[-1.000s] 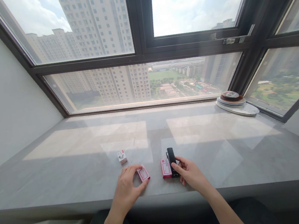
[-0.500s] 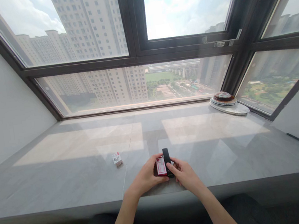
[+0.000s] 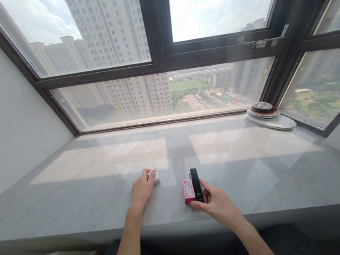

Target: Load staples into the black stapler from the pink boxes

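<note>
In the head view, my left hand (image 3: 142, 189) has its thumb and fingers on a small white box (image 3: 155, 180) with a dark picture and a red mark, which sits on the stone sill (image 3: 81, 199). My right hand (image 3: 216, 201) grips the near end of a black stapler (image 3: 196, 185), fingers along its right side and thumb across the front. Against the stapler's left side stands a pink and white box (image 3: 188, 191). My right thumb reaches the near corner of that box.
A stack of plates (image 3: 268, 116) stands in the far right corner of the sill by the window. The dark window frame (image 3: 161, 66) runs along the back. A white wall (image 3: 5, 104) bounds the left side, and the sill's front edge (image 3: 184, 226) lies under my forearms.
My left hand has let go of the pink and white box and moved left onto the small white box. My right hand has stayed at the stapler, its thumb now lower. The view has shifted slightly.
</note>
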A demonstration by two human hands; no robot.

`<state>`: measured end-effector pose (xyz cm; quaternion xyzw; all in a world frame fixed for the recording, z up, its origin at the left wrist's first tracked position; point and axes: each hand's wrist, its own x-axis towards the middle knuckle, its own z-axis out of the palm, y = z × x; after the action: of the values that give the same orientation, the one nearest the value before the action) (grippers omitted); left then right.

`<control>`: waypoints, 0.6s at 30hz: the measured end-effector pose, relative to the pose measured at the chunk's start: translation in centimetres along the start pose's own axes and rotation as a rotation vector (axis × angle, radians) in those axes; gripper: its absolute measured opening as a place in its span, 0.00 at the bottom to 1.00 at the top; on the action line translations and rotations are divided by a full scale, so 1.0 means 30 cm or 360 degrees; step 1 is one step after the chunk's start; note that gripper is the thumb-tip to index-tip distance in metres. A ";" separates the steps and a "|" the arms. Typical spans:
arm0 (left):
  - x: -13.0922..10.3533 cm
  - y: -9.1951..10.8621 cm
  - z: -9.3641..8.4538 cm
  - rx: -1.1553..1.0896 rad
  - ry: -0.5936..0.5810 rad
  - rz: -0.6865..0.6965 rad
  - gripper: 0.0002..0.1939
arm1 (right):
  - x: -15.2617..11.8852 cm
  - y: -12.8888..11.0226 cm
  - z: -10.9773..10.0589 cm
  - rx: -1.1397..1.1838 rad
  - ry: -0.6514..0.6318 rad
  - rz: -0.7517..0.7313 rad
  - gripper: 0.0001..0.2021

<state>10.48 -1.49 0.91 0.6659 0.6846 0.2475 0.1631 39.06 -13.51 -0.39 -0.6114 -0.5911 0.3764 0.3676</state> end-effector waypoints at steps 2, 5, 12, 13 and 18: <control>-0.005 0.093 0.072 -0.0021 -0.0123 0.0181 0.18 | 0.009 -0.015 -0.004 -0.0063 -0.0031 -0.0022 0.38; -0.026 0.219 0.156 -0.0027 -0.0278 0.0396 0.21 | 0.020 -0.039 -0.011 -0.0124 -0.0061 -0.0065 0.31; -0.113 0.306 0.197 0.0059 -0.0376 0.0537 0.24 | 0.038 -0.045 -0.011 -0.0178 -0.0132 -0.0170 0.25; -0.124 0.308 0.198 0.0086 -0.0363 0.0529 0.24 | 0.041 -0.041 -0.012 -0.0189 -0.0147 -0.0173 0.25; -0.154 0.362 0.232 0.0239 -0.0344 0.0523 0.23 | 0.057 -0.009 -0.069 -0.0244 -0.0199 -0.0185 0.24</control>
<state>23.62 -5.34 0.72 0.8017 0.5617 0.1462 0.1429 40.82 -11.80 0.74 -0.5776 -0.6744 0.3456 0.3034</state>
